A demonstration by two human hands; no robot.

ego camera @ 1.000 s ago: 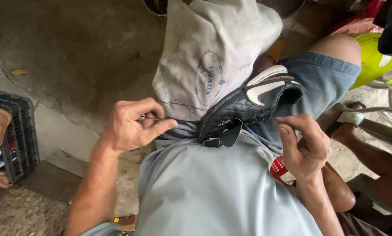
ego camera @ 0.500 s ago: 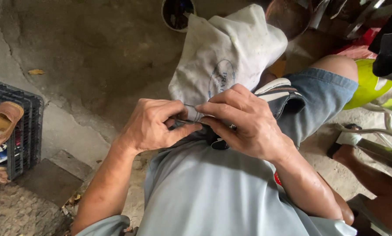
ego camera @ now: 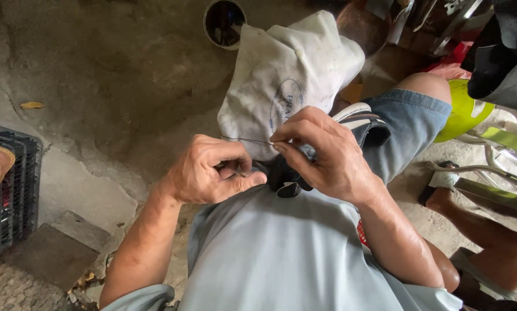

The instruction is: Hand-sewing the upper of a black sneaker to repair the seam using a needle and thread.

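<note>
- Nearest the camera is the person's pale blue shirt (ego camera: 270,253), filling the bottom of the view, with both forearms coming in over it.
- The left hand (ego camera: 212,170) is curled into a loose fist just above the shirt, fingers clenched with the thumb pressed along the forefinger. A second ago it sat alone by the shoe; now it's right next to the other hand.
- The right hand (ego camera: 322,152) was down on the lap a second ago and has since come up over the shoe. Its thumb and forefinger are pinched on a thin dark thread (ego camera: 247,140).
- That thread now runs taut and near level between the two hands, so this looks like a stitch being pulled tight. Can't tell if there's a needle in there.
- The black shoe with a white stripe (ego camera: 356,124) lies on the lap, mostly hidden under the right hand, touching the denim shorts (ego camera: 414,126).
- Just past it, a dirty white cloth (ego camera: 287,75) drapes over the knee.
- Further out: cracked concrete floor (ego camera: 97,69), a black crate (ego camera: 16,196) at left, a dark round can (ego camera: 224,23) up top.
</note>
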